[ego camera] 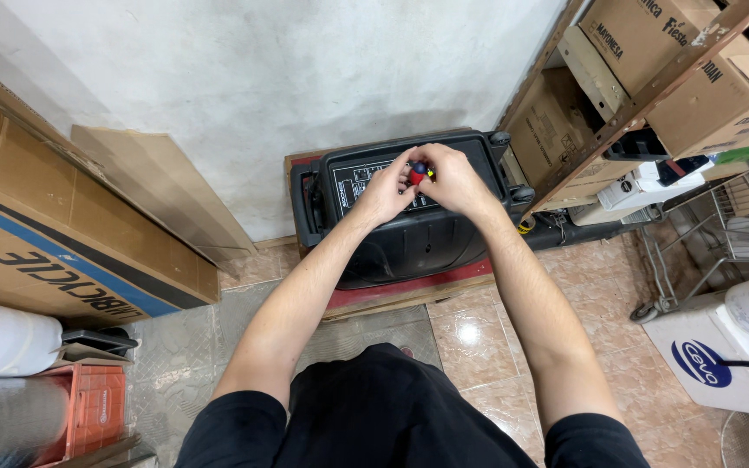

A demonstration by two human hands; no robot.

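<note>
1. Left hand [385, 192] bare, without glove, ring or watch; forearm uncovered;
2. Right hand [454, 180] likewise bare; wrist unadorned;
3. Short black sleeves at both upper arms; black garment on the torso.

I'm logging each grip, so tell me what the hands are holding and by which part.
Both hands, left hand and right hand, meet on a small red-handled tool over the black speaker. Fingers wrap its handle; the tip is hidden.

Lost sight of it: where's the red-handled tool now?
In the head view, the red-handled tool sits centre frame, between the left hand and right hand, over the black speaker's control panel.
</note>
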